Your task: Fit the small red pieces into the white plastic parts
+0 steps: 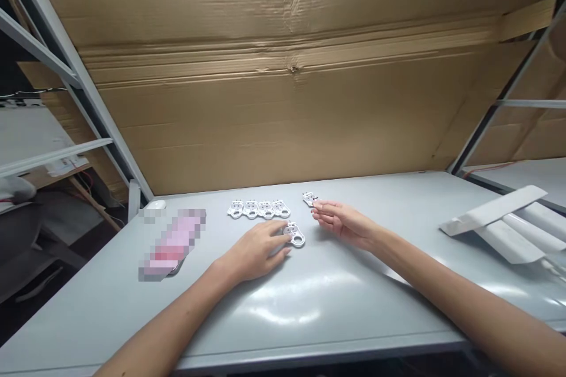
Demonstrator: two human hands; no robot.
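The left hand (259,252) is laid palm down on the table, with the fingers loosely curved and not clenched. Its fingertips (283,230) are placed against the left side of a white moulded plastic part (297,238), which has a round hole at its near end. Whether that part is actually gripped cannot be told. The right hand (340,224) is turned inward, with the fingers lightly curled. Its fingertips (316,206) are brought up against the lower end of a second white moulded plastic part (308,198), and whether this part is held also cannot be told.

Just beyond the left hand, a row of four similar white parts (259,209) is laid side by side, each touching the next, on a pale grey table (132,306). Farther left, a white computer mouse (155,205) is placed near the back edge, and a pink package (172,244) is lying nearer the front, obscured by pixelation. Long white paper-wrapped rolls (499,224) are stacked well to the right. A large cardboard sheet (283,100) is stood behind the table within a grey metal shelf frame (75,70). A small paper label (66,165) is seen at the left, but its print is too small to be read.
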